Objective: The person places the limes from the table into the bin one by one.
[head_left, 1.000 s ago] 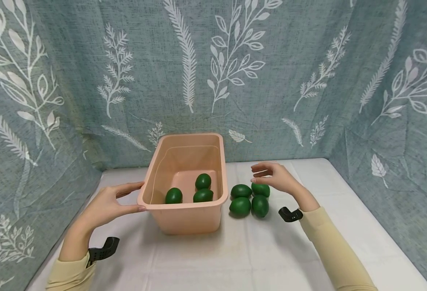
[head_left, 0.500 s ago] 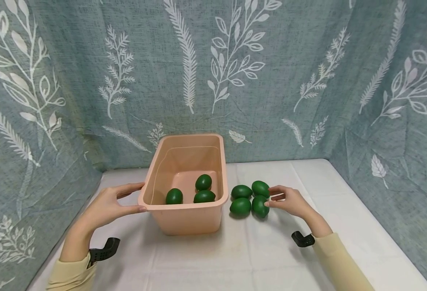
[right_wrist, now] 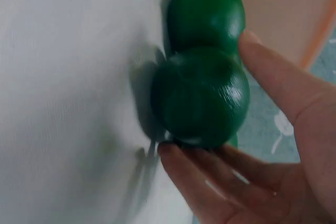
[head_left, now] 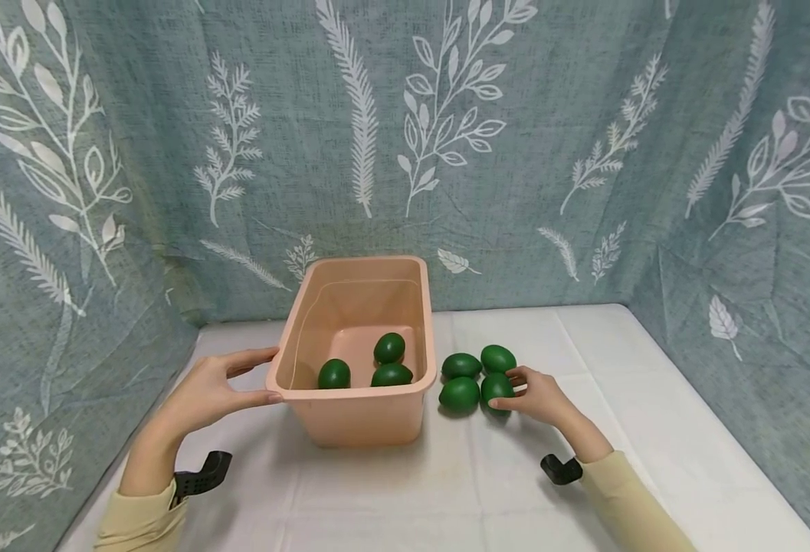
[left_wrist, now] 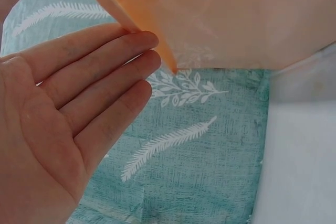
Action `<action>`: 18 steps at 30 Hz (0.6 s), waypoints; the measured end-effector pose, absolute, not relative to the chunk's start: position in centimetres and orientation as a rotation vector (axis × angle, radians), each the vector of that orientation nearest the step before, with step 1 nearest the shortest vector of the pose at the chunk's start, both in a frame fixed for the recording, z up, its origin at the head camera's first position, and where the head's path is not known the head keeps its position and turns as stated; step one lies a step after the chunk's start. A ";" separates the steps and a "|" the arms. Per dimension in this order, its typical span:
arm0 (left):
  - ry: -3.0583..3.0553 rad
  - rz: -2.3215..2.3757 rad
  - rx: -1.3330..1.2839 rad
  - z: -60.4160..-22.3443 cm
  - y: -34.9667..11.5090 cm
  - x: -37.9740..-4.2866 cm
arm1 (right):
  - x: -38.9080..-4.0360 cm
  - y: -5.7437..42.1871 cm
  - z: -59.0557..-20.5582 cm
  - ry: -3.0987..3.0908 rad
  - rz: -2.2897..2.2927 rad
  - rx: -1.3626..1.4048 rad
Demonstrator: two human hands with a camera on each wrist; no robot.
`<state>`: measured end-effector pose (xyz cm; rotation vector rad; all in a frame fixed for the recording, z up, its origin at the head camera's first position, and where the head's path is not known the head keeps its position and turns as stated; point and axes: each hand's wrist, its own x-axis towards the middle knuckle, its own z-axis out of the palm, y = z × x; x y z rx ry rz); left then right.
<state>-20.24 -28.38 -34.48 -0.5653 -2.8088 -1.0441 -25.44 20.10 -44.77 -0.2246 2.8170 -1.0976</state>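
In the head view a peach plastic bin (head_left: 356, 420) stands on the table with three green limes inside, one lime (head_left: 334, 373) at the left. My left hand (head_left: 198, 392) touches the bin's left rim, thumb and fingers spread apart. The left wrist view shows those fingers (left_wrist: 105, 77) straight, with fingertips against the rim. Right of the bin several limes lie clustered on the cloth. Around the nearest right lime (head_left: 496, 389) my right hand (head_left: 541, 397) has its thumb at the front and fingers behind. In the right wrist view fingertips reach under this lime (right_wrist: 202, 98).
Beside the held lime lie another lime (head_left: 460, 395) at the left, a lime (head_left: 461, 366) behind that, and a lime (head_left: 498, 358) at the back right. White cloth covers the table (head_left: 446, 498). A patterned blue-green curtain (head_left: 377, 153) closes off the back and sides.
My right hand has come down from above the limes, passed to their right side and closed in around the near right lime. The left hand has stayed at the bin's rim.
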 end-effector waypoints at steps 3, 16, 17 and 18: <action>-2.804 -1.056 -0.570 -34.5 -28.3 -20.1 | -25.4 19.6 -44.9 2.838 -1.049 -0.193; -2.782 -1.064 -0.596 -34.2 -28.1 -20.2 | -25.8 19.1 -45.1 2.841 -1.028 -0.126; -2.783 -1.066 -0.601 -34.3 -28.1 -20.2 | -25.8 19.1 -45.2 2.841 -1.029 -0.127; -2.785 -1.063 -0.604 -34.3 -28.2 -20.2 | -25.7 19.1 -45.3 2.841 -1.030 -0.128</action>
